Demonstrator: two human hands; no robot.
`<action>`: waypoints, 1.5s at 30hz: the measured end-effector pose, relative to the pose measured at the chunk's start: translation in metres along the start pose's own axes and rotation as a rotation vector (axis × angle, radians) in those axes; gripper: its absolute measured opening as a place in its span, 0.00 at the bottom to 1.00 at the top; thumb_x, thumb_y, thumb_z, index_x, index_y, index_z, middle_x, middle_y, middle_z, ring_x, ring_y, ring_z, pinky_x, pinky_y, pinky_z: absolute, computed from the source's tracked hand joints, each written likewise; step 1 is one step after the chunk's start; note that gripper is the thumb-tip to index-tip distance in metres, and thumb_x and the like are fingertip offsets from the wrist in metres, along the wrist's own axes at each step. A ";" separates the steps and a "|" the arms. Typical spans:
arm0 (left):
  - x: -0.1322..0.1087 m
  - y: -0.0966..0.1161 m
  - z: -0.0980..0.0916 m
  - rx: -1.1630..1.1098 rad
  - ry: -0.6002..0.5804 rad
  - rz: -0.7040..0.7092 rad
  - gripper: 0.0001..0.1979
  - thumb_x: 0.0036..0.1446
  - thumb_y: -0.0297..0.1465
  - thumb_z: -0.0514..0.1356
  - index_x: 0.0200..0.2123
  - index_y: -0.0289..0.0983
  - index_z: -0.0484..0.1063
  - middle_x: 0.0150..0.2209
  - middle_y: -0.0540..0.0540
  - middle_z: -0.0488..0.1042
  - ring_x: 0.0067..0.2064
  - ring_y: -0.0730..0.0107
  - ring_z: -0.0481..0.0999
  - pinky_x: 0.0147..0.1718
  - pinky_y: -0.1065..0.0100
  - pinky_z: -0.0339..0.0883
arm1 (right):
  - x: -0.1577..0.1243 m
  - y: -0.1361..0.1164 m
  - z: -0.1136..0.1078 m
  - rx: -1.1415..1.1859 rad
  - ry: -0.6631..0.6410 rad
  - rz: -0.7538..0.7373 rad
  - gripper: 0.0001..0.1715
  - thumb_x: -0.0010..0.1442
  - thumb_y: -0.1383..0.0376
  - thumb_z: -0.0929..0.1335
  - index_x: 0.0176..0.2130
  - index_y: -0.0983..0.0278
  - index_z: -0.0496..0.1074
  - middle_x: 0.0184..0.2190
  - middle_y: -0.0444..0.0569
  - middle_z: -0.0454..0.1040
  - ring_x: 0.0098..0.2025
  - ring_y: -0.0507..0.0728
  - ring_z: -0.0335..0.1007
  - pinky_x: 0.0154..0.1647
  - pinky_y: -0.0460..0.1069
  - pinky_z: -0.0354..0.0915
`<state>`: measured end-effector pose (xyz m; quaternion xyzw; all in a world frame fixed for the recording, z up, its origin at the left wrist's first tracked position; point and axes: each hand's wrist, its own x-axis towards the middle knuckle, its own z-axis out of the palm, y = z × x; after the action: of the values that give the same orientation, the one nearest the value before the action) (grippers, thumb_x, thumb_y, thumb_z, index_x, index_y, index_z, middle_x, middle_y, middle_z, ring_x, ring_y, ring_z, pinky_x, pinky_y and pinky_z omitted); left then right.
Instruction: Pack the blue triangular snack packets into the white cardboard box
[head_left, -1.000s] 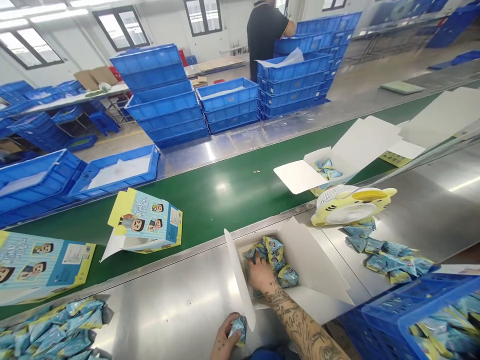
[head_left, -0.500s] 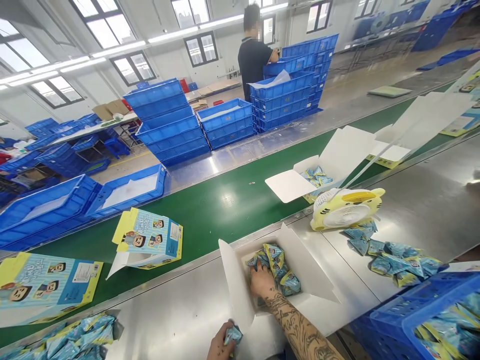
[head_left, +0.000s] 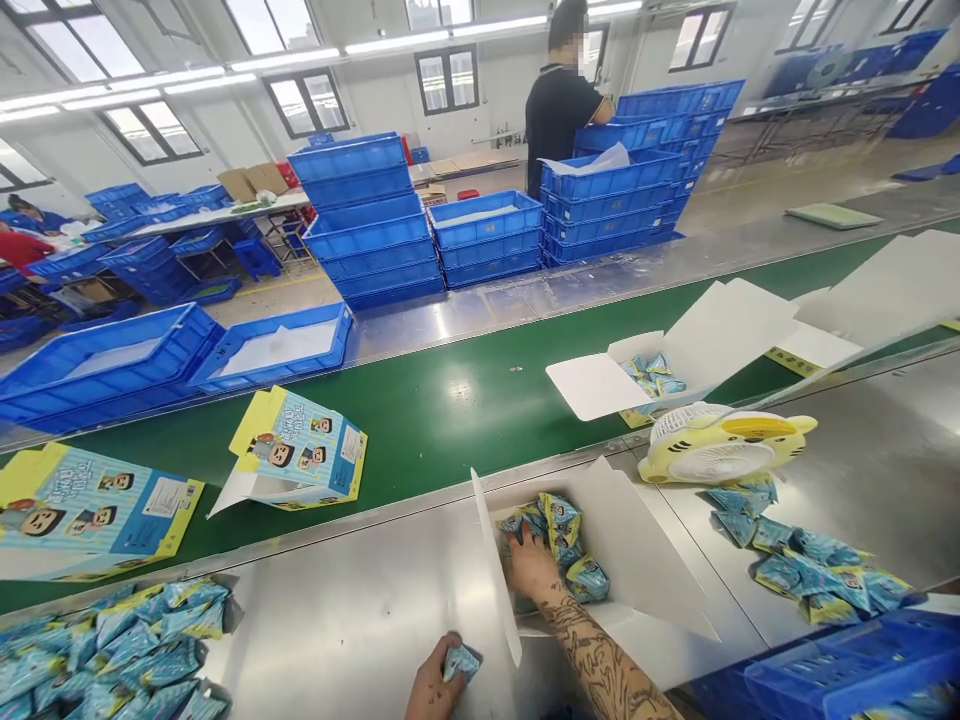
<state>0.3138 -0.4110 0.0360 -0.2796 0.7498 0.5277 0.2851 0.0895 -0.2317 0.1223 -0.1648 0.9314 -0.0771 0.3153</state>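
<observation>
Landmark: open white cardboard carton (head_left: 645,560) on the steel bench, just below the green conveyor belt (head_left: 450,400).

Right hand (head_left: 531,562) is inside the carton, palm down, fingers spread and pressing on the blue-and-yellow foil snack sachets (head_left: 559,525) already in it; it presses rather than grips. Left hand (head_left: 433,690) sits just left of the carton's upright side flap (head_left: 495,570), fingers curled around one more blue foil sachet (head_left: 459,661), clearly gripped.

Progress, judged from the layout: carton partly filled, a cluster of sachets at its far end, white floor bare nearer the person. Flaps still open, so not closed yet. The held sachet is not yet in.

Stock left: a loose heap of sachets (head_left: 112,650) far left of the carton, another scatter (head_left: 810,570) to its right under a yellow tiger-shaped desk fan (head_left: 720,450), and a blue plastic crate (head_left: 847,670) at lower right.

Beyond the carton on the belt: a second open carton with sachets (head_left: 705,330) and flat printed blue-yellow boxes (head_left: 300,450). A person in a dark shirt (head_left: 562,115) stands at stacked blue crates (head_left: 375,220) well behind.
</observation>
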 end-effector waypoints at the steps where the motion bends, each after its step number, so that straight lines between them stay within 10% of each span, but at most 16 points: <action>1: -0.001 0.001 0.000 -0.012 -0.005 -0.005 0.30 0.50 0.46 0.60 0.56 0.43 0.68 0.56 0.39 0.82 0.56 0.50 0.80 0.63 0.55 0.71 | -0.003 0.002 -0.005 -0.010 0.024 -0.004 0.39 0.65 0.69 0.64 0.73 0.64 0.67 0.77 0.69 0.62 0.71 0.76 0.69 0.65 0.65 0.71; 8: -0.004 0.000 0.011 -0.056 0.018 -0.053 0.28 0.54 0.44 0.58 0.58 0.43 0.67 0.55 0.41 0.82 0.53 0.53 0.80 0.58 0.56 0.72 | 0.000 0.040 -0.070 -0.130 0.336 0.108 0.24 0.72 0.63 0.60 0.57 0.73 0.75 0.58 0.70 0.79 0.63 0.71 0.74 0.65 0.60 0.70; 13: -0.009 -0.010 0.022 -0.076 0.038 0.012 0.27 0.58 0.48 0.56 0.58 0.45 0.68 0.49 0.44 0.82 0.48 0.52 0.80 0.53 0.54 0.72 | 0.030 0.062 -0.089 -0.194 0.199 0.169 0.19 0.68 0.65 0.66 0.51 0.74 0.80 0.51 0.72 0.85 0.56 0.69 0.83 0.54 0.56 0.75; 30: -0.022 -0.029 0.021 -0.102 0.051 -0.100 0.39 0.58 0.55 0.58 0.68 0.43 0.66 0.73 0.37 0.73 0.72 0.44 0.74 0.71 0.52 0.69 | -0.003 0.047 -0.091 -0.194 0.259 0.087 0.28 0.75 0.62 0.55 0.48 0.65 0.82 0.48 0.63 0.87 0.49 0.64 0.85 0.50 0.54 0.72; 39: -0.010 -0.030 0.012 -0.166 -0.002 -0.228 0.47 0.50 0.59 0.63 0.68 0.40 0.65 0.81 0.35 0.59 0.79 0.40 0.66 0.75 0.51 0.67 | -0.067 0.020 -0.020 -0.082 -0.024 0.005 0.22 0.69 0.67 0.62 0.42 0.68 0.85 0.43 0.67 0.88 0.48 0.72 0.86 0.46 0.59 0.74; 45: -0.019 -0.015 0.008 -0.202 0.080 -0.178 0.44 0.48 0.58 0.64 0.64 0.43 0.72 0.73 0.39 0.75 0.73 0.35 0.74 0.70 0.46 0.75 | -0.056 0.025 -0.016 0.003 -0.017 -0.069 0.20 0.69 0.62 0.63 0.40 0.64 0.84 0.46 0.61 0.88 0.49 0.67 0.86 0.48 0.55 0.71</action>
<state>0.3391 -0.4053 0.0379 -0.3929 0.6760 0.5614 0.2710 0.1148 -0.1882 0.1603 -0.1969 0.9224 -0.0876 0.3206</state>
